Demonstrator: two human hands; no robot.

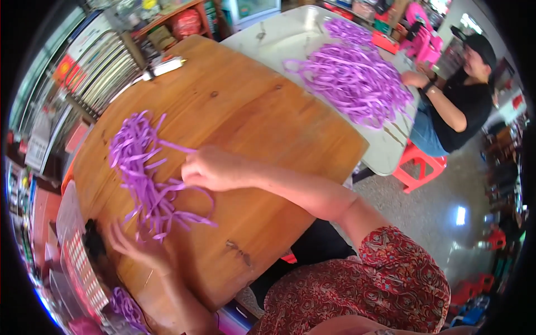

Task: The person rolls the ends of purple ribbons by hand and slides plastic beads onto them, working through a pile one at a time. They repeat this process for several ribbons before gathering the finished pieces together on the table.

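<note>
Wooden table (251,117) is filling the view, with a loose heap of purple strips (139,167) lying on its near left part. Right hand (209,167) is pinching strips at the heap's edge, fingers curled narrow. Left hand (134,243) is spreading wide, fingertips touching the heap's lower strands.

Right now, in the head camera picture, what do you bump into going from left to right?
Small pile of purple strips on the wooden table → right hand → big heap of purple strips on the pale table → red plastic stool → seated person in black shirt.
</note>
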